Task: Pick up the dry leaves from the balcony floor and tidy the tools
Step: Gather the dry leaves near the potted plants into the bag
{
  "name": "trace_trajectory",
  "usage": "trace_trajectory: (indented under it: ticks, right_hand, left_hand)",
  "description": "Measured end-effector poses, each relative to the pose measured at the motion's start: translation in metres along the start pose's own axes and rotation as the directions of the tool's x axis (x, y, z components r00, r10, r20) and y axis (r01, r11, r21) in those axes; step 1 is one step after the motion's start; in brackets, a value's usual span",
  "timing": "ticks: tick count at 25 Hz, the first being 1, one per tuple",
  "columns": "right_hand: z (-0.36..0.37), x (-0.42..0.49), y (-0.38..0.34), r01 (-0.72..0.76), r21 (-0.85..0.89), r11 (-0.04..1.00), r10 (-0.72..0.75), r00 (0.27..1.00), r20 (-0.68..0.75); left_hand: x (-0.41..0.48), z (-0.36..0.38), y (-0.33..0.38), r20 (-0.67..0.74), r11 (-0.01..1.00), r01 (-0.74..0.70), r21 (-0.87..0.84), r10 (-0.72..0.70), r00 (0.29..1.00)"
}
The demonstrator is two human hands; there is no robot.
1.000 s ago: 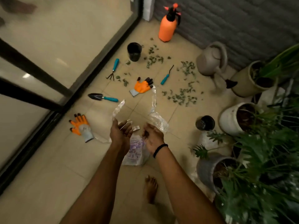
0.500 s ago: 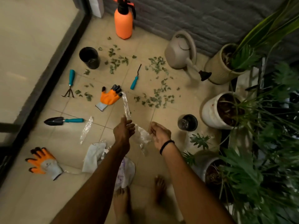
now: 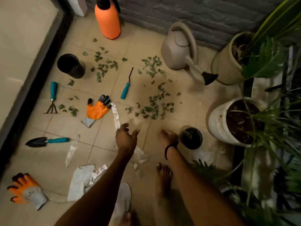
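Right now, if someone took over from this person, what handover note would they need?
Left hand: grips a strip of clear plastic.
Right hand: blurred, grip unclear, beside a black pot.
Leaves lie scattered in patches on the floor. Rake, trowel and fork lie loose among them. One glove is by the plastic, and the other glove is at the person's left.
Done: nothing gathered yet.
Left: gather the leaves, collect tools and gloves.
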State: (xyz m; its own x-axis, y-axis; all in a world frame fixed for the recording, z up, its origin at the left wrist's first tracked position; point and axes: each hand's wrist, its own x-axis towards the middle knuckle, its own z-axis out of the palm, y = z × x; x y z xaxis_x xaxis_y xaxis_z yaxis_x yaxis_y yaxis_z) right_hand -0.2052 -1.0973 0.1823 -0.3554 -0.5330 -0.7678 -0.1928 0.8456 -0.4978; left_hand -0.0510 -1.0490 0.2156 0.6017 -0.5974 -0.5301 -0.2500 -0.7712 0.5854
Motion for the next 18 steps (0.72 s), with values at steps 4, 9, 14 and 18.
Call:
trace_trajectory:
  ticks: [4,9,14,18]
  right_hand:
    - [0.005,0.077,-0.021,0.161,-0.191,0.968,-0.175,0.983,-0.06]
    - [0.058,0.171,-0.006,0.385,-0.456,0.802,-0.444,0.896,-0.024]
    - [0.097,0.233,0.053,0.495,-0.534,0.685,-0.627,0.774,-0.088]
    - [0.109,0.236,0.07,0.613,-0.429,0.663,-0.737,0.633,-0.235]
  left_hand:
    - [0.055,0.067,0.012,0.044,0.993,-0.09,0.081,0.087,0.995]
    - [0.135,0.145,-0.028,0.039,0.966,-0.209,0.15,0.205,0.978]
    - [0.165,0.188,-0.075,-0.104,0.956,-0.251,0.153,0.268,0.958]
    - [0.178,0.209,-0.093,-0.138,0.933,-0.324,0.158,0.345,0.928]
